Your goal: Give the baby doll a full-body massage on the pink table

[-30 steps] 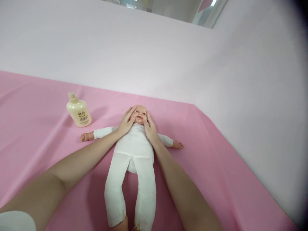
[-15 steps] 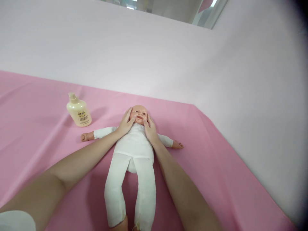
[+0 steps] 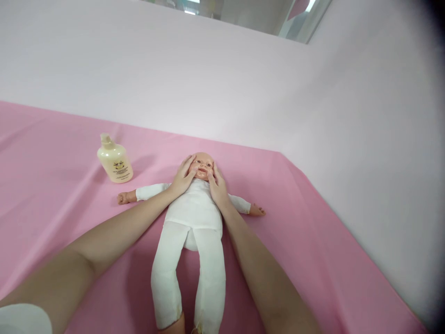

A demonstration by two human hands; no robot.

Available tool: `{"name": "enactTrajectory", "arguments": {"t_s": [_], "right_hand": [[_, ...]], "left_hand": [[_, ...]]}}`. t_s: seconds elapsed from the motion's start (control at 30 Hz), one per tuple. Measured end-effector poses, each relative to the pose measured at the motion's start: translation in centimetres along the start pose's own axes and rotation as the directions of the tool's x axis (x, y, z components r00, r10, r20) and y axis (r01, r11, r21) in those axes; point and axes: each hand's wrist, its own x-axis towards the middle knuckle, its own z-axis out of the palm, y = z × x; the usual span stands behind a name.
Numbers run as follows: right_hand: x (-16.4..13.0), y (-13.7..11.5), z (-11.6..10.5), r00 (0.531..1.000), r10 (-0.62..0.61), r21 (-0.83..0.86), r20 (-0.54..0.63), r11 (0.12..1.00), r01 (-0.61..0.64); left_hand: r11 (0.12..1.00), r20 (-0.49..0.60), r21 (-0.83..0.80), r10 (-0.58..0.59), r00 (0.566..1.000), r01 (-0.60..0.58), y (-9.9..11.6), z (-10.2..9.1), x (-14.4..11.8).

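A baby doll (image 3: 194, 202) with a white cloth body lies on its back, head away from me and arms spread to both sides. My left hand (image 3: 183, 178) rests along the side of its head at the left, fingers stretched out and thumb on the cheek near the mouth. On the other side of the head, my right hand (image 3: 218, 186) lies with its fingers extended up the cheek and its thumb beside the mouth. Both palms touch the doll; its face shows between them. The doll's feet are partly cut off by the lower frame edge.
A pale yellow pump bottle (image 3: 116, 162) stands left of the doll's head, beyond its outstretched arm. Pink cloth (image 3: 295, 241) covers the surface. White walls (image 3: 208, 79) rise behind and at the right, with a window (image 3: 250, 18) at the top.
My left fingers have slid slightly inward and up over the side of the doll's face. The right hand, doll and bottle look nearly the same.
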Motion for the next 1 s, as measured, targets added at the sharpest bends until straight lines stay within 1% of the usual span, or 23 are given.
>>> {"name": "enactTrajectory", "arguments": {"t_s": [0.1, 0.27, 0.33, 0.63, 0.9, 1.0], "right_hand": [[0.03, 0.04, 0.03, 1.000, 0.008, -0.015, -0.005, 1.000, -0.008], [0.09, 0.22, 0.16, 0.999, 0.029, -0.051, -0.040, 0.998, -0.031], [0.09, 0.21, 0.16, 0.999, 0.026, -0.056, -0.039, 0.998, -0.028], [0.12, 0.21, 0.10, 0.999, 0.022, -0.049, -0.036, 0.999, -0.024], [0.11, 0.19, 0.08, 1.000, 0.013, -0.033, -0.027, 0.999, -0.014], [0.08, 0.03, 0.07, 0.999, 0.029, -0.045, -0.034, 0.999, -0.031]], "left_hand": [[1.000, 0.001, -0.003, -0.002, 1.000, 0.002, 0.00, 0.02, -0.03], [0.996, 0.000, -0.016, -0.084, 0.996, 0.084, 0.05, 0.15, -0.05], [0.995, -0.002, -0.016, -0.094, 0.996, 0.094, 0.04, 0.19, -0.03], [0.996, -0.003, -0.003, -0.090, 0.996, 0.090, -0.20, 0.16, 0.02], [1.000, -0.001, 0.014, 0.009, 1.000, -0.009, -0.12, 0.03, 0.00], [1.000, 0.004, 0.002, -0.017, 1.000, 0.017, 0.00, 0.05, -0.01]]}}
